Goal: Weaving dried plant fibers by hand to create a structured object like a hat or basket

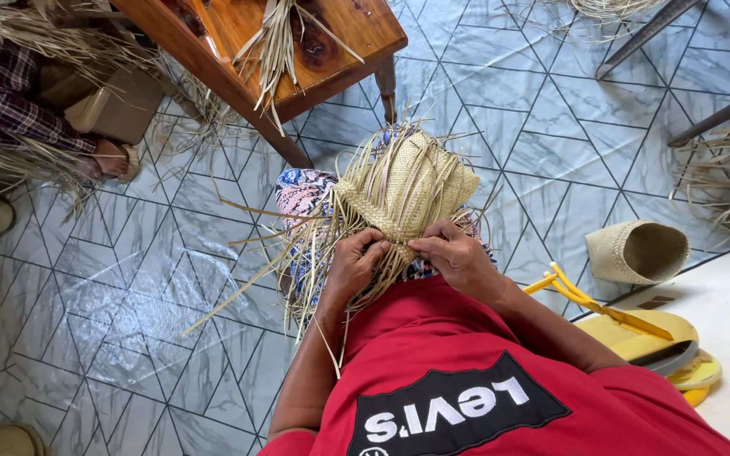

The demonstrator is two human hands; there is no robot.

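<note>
A half-woven straw basket (411,181) rests on my lap, over patterned cloth (302,192). Loose pale straw strips (293,253) stick out from its rim to the left and down. My left hand (354,262) pinches strips at the near rim. My right hand (456,253) grips the woven edge just beside it, fingertips almost touching the left hand. A red shirt (433,355) fills the bottom of the view.
A wooden table (348,34) with straw on it stands ahead. Another person in a plaid sleeve (2,93) sits at far left among straw. A finished small woven basket (638,251) lies at right, near yellow sandals (644,338). Chair legs (644,34) and more straw are at upper right.
</note>
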